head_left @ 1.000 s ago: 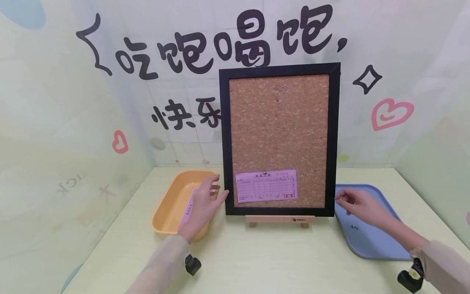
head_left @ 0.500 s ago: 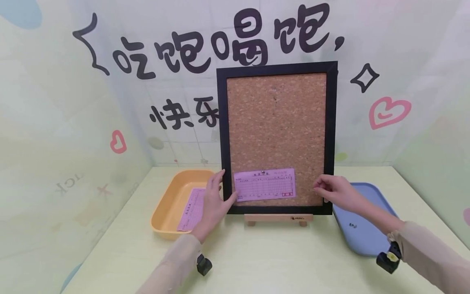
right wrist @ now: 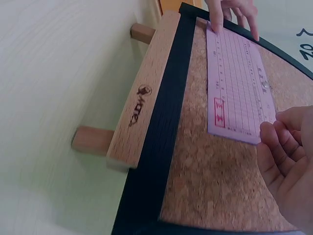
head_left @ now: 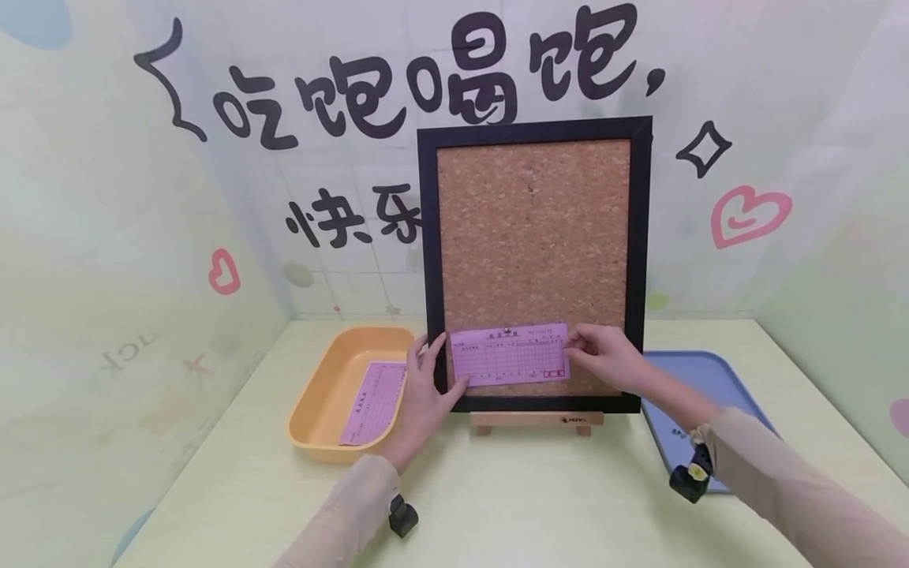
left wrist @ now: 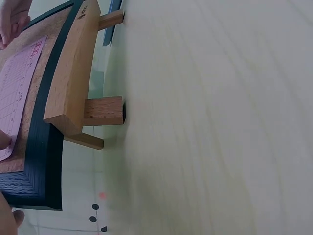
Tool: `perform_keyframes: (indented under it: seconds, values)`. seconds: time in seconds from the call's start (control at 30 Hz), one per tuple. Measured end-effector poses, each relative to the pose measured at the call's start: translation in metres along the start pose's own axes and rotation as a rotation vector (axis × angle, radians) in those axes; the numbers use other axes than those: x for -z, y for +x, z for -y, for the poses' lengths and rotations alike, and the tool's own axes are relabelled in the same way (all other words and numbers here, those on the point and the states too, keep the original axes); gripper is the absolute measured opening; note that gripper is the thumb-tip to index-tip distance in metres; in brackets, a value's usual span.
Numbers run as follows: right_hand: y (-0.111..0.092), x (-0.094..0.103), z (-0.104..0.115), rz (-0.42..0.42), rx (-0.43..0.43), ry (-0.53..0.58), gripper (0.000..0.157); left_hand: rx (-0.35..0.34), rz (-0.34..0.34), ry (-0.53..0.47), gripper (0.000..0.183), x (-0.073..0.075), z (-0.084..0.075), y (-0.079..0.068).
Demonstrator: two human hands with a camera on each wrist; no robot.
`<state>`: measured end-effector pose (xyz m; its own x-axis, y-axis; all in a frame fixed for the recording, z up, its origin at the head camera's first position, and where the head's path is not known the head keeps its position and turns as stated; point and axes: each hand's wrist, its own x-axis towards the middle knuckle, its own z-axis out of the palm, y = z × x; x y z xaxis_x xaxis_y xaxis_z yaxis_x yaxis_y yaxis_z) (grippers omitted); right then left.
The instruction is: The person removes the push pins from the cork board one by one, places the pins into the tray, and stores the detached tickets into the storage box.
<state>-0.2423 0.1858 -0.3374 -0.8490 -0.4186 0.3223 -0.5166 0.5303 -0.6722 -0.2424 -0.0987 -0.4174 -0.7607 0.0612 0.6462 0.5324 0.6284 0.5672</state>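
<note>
A purple printed slip (head_left: 510, 359) hangs low on the framed corkboard (head_left: 536, 237), with a small metal pin (head_left: 507, 330) at its top middle. My left hand (head_left: 424, 386) is at the board's lower left, fingers spread along the black frame. Its thumb (right wrist: 215, 22) touches the slip's lower left corner. My right hand (head_left: 611, 359) is at the slip's right edge, thumb and fingers drawn together, fingertips (right wrist: 270, 129) overlapping that edge. I cannot tell whether anything is between those fingertips. The left wrist view shows both hands only partly.
The board stands on a small wooden easel (head_left: 536, 420). To its left is an orange tray (head_left: 319, 394) holding another purple slip (head_left: 372, 402). On the right lies a blue tray (head_left: 710, 379) with small metal pieces (head_left: 678, 433), partly under my right forearm. A wall stands behind.
My right hand has moved left from beside the blue tray to the slip's right edge. My left hand has moved right, from over the orange tray to the frame and the slip's corner.
</note>
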Motion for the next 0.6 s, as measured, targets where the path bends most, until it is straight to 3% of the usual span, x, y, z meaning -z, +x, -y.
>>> perform_keyframes:
  seconds: [0.23, 0.6]
  values:
    - [0.016, -0.018, 0.005, 0.002, 0.014, 0.036, 0.007, 0.004, -0.024, -0.010, 0.075, -0.002, 0.001, -0.002]
    - [0.032, -0.035, 0.018, -0.025, 0.014, -0.008, 0.006, 0.012, -0.028, -0.006, 0.076, -0.005, 0.002, -0.003]
